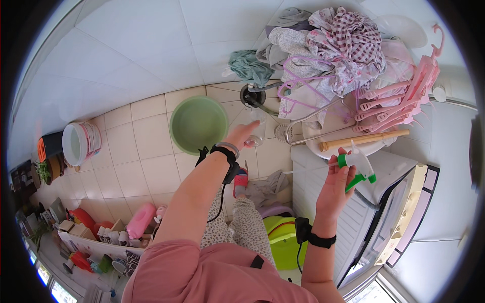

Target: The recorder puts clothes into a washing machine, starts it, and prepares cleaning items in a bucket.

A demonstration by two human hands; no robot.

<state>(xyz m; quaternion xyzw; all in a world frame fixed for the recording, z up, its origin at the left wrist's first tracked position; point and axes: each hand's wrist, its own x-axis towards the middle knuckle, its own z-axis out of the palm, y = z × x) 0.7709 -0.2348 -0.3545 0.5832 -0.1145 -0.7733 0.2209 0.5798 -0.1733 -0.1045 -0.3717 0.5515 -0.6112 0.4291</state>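
Note:
My left hand (243,134) reaches out over the tiled floor, its fingers closed round a clear see-through bottle (258,132). The bottle is hard to make out against the pale tiles. On the right, my raised right hand (335,183) grips a green and white spray bottle trigger head (356,167), which is apart from the bottle. A round green basin (199,125) stands on the floor just left of my left hand. Beyond the bottle, a grey hose runs to a dark round drain fitting (252,95).
Crumpled clothes (348,45) and pink hangers (404,98) pile up at the far right, above a wooden rod (364,140). A white appliance (328,187) stands at right. A white bucket (76,144) is at left; a pink bottle (141,221) lies among stored things at lower left.

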